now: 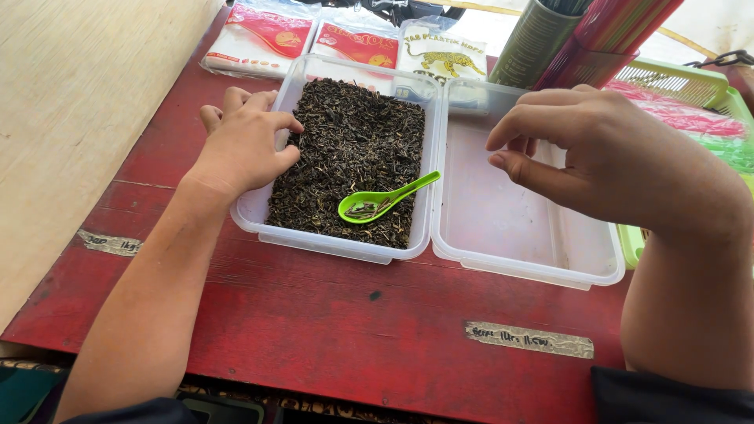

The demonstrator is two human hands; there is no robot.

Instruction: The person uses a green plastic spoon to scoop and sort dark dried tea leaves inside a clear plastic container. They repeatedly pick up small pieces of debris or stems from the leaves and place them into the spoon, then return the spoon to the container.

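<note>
A clear plastic box on the red table holds a heap of dark dried leaves. A small green spoon lies on the leaves near the box's front, with a few leaves in its bowl. My left hand rests over the box's left wall, fingers curled at the edge of the leaves; I cannot tell whether it pinches any. My right hand hovers above the clear lid that lies beside the box, thumb and fingers loosely bent, nothing seen in it.
Flat red-and-white and white plastic packets lie behind the box. A dark green cylinder and a red slatted holder stand at the back right, next to a green basket. Taped paper labels sit on the table's front. A pale wooden surface lies left.
</note>
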